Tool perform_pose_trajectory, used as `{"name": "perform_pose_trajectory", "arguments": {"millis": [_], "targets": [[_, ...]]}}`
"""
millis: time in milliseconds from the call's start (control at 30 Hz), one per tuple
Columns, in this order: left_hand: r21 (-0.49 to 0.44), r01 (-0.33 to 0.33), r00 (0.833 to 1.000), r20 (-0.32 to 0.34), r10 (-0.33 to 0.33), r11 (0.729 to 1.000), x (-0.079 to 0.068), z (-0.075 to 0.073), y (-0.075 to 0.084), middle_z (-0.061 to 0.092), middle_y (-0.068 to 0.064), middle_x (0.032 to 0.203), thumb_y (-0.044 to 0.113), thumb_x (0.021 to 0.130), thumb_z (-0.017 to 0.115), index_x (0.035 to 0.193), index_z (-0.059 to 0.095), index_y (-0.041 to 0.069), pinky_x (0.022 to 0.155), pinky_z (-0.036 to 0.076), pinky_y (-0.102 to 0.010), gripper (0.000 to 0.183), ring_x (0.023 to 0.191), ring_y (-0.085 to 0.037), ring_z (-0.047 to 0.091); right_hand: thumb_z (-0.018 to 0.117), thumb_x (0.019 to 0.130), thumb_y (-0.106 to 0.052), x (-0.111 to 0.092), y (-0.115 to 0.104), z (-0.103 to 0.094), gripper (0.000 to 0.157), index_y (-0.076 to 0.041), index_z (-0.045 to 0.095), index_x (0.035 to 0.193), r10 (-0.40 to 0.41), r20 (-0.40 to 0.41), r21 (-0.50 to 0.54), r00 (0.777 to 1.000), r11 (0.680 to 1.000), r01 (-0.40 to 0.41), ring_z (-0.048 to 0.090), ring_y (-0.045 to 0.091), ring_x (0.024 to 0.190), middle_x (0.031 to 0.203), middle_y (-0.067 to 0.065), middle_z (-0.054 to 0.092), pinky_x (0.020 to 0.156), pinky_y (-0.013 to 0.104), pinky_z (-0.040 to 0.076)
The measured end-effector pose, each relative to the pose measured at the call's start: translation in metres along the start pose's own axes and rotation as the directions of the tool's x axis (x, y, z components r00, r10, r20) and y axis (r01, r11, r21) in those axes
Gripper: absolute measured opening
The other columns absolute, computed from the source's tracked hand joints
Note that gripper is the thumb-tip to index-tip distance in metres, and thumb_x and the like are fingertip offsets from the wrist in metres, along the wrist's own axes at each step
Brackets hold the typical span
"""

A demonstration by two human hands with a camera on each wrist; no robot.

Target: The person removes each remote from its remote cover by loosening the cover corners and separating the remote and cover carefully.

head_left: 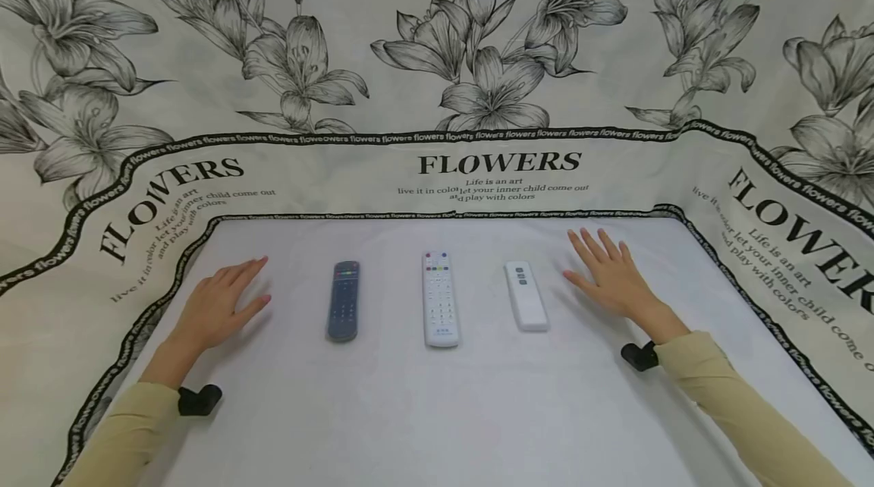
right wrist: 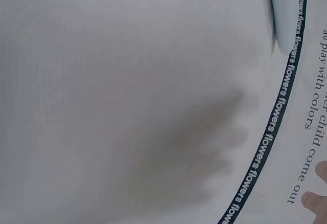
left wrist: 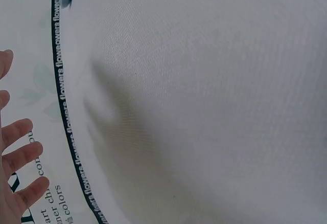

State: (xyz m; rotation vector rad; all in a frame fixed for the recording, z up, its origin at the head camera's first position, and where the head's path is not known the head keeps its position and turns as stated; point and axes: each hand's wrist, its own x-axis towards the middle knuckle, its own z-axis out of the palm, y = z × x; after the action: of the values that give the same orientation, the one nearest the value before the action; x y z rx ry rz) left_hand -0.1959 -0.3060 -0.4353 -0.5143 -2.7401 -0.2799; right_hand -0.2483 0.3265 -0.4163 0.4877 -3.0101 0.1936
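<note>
Three remote controls lie in a row on the white tabletop in the head view. The dark blue-grey remote (head_left: 343, 302) is on the left, a long white remote (head_left: 440, 299) with many buttons is in the middle, and a shorter white remote (head_left: 526, 296) with a few grey buttons lies on the right. My left hand (head_left: 220, 303) hovers left of the dark remote, fingers extended, holding nothing. To the right of the short remote, my right hand (head_left: 608, 272) is spread with nothing in it. Both hands cast shadows on the cloth. In the left wrist view, fingertips (left wrist: 23, 155) show at the edge.
A white cloth (head_left: 382, 411) covers the table. Around it runs a curtain (head_left: 328, 176) printed with flowers and lettering, bordered by a black band. Black wrist mounts (head_left: 200, 400) sit at both cuffs. In the right wrist view, part of a white remote (right wrist: 284, 14) shows at the top.
</note>
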Motion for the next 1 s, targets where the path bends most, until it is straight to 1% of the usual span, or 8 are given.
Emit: {"name": "perform_pose_trajectory", "arguments": {"millis": [100,300,400,467,567,767,900,1000], "targets": [[-0.019,0.015,1.0,-0.009,-0.015,1.0,0.001,0.0,0.001,0.055,-0.022,0.132,0.035,0.092,0.06,0.141,0.046,0.008,0.086,0.043,-0.06,0.057,0.117,-0.043,0.051,0.04,0.098,-0.053,0.002,-0.008,0.0,0.075,-0.016,0.008,0.156,0.008,-0.03,0.005,1.0,1.0,-0.008,0.011,0.047,0.144,0.158,0.023,0.018,0.111,0.068,0.007],[-0.034,0.05,0.998,-0.037,-0.051,0.998,-0.002,0.0,0.006,0.06,-0.021,0.125,0.031,0.093,0.06,0.137,0.05,0.009,0.078,0.05,-0.056,0.05,0.11,-0.042,0.057,0.046,0.099,-0.044,0.007,-0.029,0.003,0.07,-0.011,0.017,0.154,0.004,-0.143,0.071,0.99,0.997,0.006,0.035,0.049,0.131,0.148,0.027,0.036,0.104,0.065,0.027],[-0.038,0.051,0.993,-0.105,-0.054,0.998,-0.004,0.001,0.009,0.067,-0.017,0.116,0.026,0.09,0.064,0.132,0.055,0.011,0.059,0.052,-0.042,0.045,0.097,-0.037,0.064,0.049,0.098,-0.039,0.009,-0.041,0.004,0.068,-0.01,0.022,0.153,0.015,-0.19,0.109,0.982,0.994,0.006,0.041,0.047,0.126,0.142,0.027,0.043,0.101,0.063,0.032],[-0.04,0.045,0.986,-0.161,-0.051,0.998,-0.004,0.003,0.012,0.07,-0.014,0.108,0.022,0.088,0.066,0.128,0.059,0.011,0.048,0.045,-0.031,0.041,0.087,-0.032,0.067,0.052,0.097,-0.033,0.011,-0.051,0.004,0.065,-0.007,0.026,0.151,0.015,-0.23,0.139,0.973,0.99,0.017,0.045,0.045,0.122,0.136,0.027,0.049,0.102,0.061,0.034],[-0.045,0.05,0.974,-0.217,-0.058,0.998,-0.004,0.005,0.016,0.073,-0.01,0.099,0.018,0.086,0.067,0.122,0.063,0.012,0.043,0.036,-0.022,0.036,0.077,-0.026,0.069,0.056,0.095,-0.026,0.016,-0.066,0.004,0.062,-0.005,0.032,0.148,0.012,-0.291,0.186,0.957,0.982,0.044,0.052,0.041,0.113,0.128,0.024,0.056,0.097,0.058,0.04],[-0.078,0.095,0.963,-0.246,-0.111,0.992,-0.001,0.006,0.025,0.074,-0.009,0.094,0.015,0.088,0.064,0.114,0.067,0.012,0.042,0.034,-0.022,0.027,0.072,-0.025,0.068,0.059,0.094,-0.024,0.025,-0.098,0.008,0.059,-0.006,0.036,0.145,0.008,-0.342,0.244,0.94,0.966,0.081,0.059,0.032,0.099,0.121,0.018,0.061,0.077,0.047,0.05],[-0.119,0.13,0.95,-0.269,-0.158,0.984,0.001,0.003,0.035,0.074,-0.011,0.09,0.014,0.088,0.062,0.113,0.068,0.01,0.042,0.036,-0.024,0.026,0.068,-0.025,0.068,0.06,0.093,-0.025,0.032,-0.121,0.011,0.061,-0.007,0.036,0.145,0.008,-0.34,0.294,0.94,0.951,0.098,0.06,0.03,0.099,0.121,0.014,0.062,0.072,0.043,0.051],[-0.159,0.164,0.941,-0.27,-0.203,0.974,0.003,0.002,0.041,0.074,-0.012,0.089,0.014,0.088,0.062,0.114,0.067,0.01,0.044,0.038,-0.026,0.027,0.067,-0.026,0.068,0.062,0.091,-0.023,0.037,-0.135,0.013,0.062,-0.007,0.035,0.145,0.016,-0.338,0.341,0.941,0.934,0.106,0.062,0.031,0.1,0.12,0.014,0.063,0.074,0.044,0.052]]}}
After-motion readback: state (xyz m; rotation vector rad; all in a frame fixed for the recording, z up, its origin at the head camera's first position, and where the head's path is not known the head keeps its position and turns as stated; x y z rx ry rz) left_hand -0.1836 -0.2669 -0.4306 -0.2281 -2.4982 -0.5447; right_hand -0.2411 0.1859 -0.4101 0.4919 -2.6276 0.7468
